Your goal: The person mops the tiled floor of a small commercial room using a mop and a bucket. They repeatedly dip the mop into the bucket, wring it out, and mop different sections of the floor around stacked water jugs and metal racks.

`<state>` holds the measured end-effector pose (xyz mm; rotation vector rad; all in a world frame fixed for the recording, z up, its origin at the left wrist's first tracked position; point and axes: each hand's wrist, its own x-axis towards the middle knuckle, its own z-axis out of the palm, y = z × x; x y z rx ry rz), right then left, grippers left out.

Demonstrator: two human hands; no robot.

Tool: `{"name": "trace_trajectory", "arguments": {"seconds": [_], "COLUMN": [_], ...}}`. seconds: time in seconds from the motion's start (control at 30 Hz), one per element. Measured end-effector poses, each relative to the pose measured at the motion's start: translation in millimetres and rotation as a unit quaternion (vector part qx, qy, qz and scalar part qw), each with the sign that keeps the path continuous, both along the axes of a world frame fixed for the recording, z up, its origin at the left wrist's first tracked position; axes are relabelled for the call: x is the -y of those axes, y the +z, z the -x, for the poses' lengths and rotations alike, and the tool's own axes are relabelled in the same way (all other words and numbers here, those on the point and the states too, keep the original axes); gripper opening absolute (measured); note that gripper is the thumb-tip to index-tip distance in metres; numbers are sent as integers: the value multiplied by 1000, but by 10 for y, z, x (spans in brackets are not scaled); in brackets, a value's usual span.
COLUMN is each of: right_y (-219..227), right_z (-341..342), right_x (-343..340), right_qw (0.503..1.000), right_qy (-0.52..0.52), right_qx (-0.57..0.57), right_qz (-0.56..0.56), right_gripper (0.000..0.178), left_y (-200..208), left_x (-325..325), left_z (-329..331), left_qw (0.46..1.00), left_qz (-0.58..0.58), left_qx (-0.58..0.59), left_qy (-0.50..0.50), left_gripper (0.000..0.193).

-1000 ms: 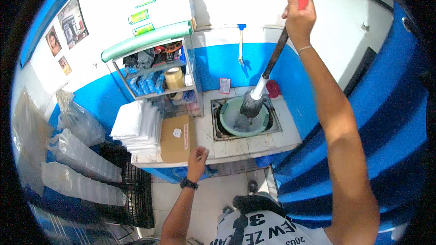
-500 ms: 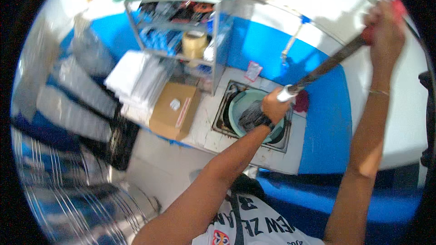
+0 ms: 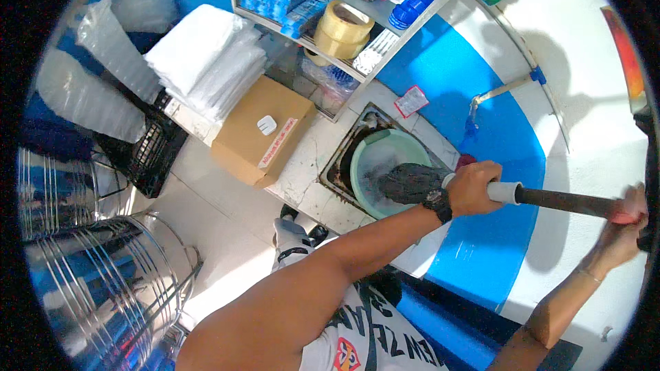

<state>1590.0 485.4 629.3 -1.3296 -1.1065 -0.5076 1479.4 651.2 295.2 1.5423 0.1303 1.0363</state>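
A mop [image 3: 564, 200] is held slanting between my two hands, its dark, wet strands bunched over a pale green basin [image 3: 356, 177]. My left hand [image 3: 476, 189], with a black watch at the wrist, is closed around the white collar just above the strands. Farther right, my right hand [image 3: 624, 230] grips the red end of the dark handle and is slightly blurred. Cloudy, sudsy water [image 3: 379, 159] fills the basin, which sits in a stained sink [image 3: 335, 168]. The lower ends of the strands are partly hidden in the basin.
A cardboard box [image 3: 254, 120] and a stack of white sheets [image 3: 196, 51] lie on the tiled counter. Behind them is a metal shelf with tape rolls [image 3: 340, 31]. A tap [image 3: 498, 93] juts from the wall. Wire racks [image 3: 117, 288] stand at lower left.
The mop handle has swung down from steeply raised to nearly level, my right hand dropping with it. My left hand has moved right and lower, and the view has tilted.
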Motion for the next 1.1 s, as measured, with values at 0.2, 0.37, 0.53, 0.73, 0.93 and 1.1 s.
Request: {"name": "trace_trajectory", "arguments": {"seconds": [0.2,0.37,0.53,0.73,0.93,1.1], "right_y": [-126,-744,-855,-1171,-1175,-1720], "right_z": [176,338,419,567,564,313], "right_x": [-368,-730,-726,-1005,-826,-413], "right_qw": [996,967,983,993,978,980], "right_qy": [-55,110,140,-19,-163,23], "right_qx": [3,-134,-116,-92,-116,-75], "right_qz": [-67,186,-12,67,-57,182], "right_gripper": [18,13,11,18,14,38], "left_y": [171,359,508,537,550,595], "left_x": [-108,-222,-253,-373,-347,-410], "left_z": [-16,134,145,51,66,54], "left_qw": [992,991,980,976,976,973], "left_qz": [-35,-14,-26,-54,-36,-55], "left_qx": [-18,-37,-42,-45,-53,-47], "left_qy": [-119,-124,-195,-206,-209,-220], "left_gripper": [58,59,50,42,47,56]}}
